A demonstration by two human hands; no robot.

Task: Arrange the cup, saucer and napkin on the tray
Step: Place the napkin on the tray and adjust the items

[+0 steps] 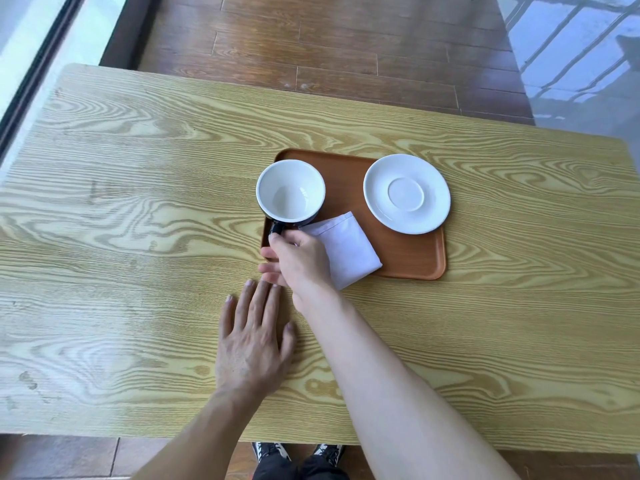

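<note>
A brown tray (408,261) lies on the wooden table. On its left end is an empty cup (290,192), white inside and dark outside, with its dark handle pointing toward me. My right hand (299,259) pinches that handle with thumb and fingers. A white saucer (407,194) rests on the tray's right end, overhanging the far right edge. A folded white napkin (343,251) lies on the tray's near side, partly under my right hand and hanging over the front edge. My left hand (254,341) lies flat on the table, fingers apart, just in front of the tray.
The light wooden table (121,202) stretches wide to the left and right of the tray. Dark wood floor lies beyond its far edge, a window frame runs along the left, and my shoes show below the near edge.
</note>
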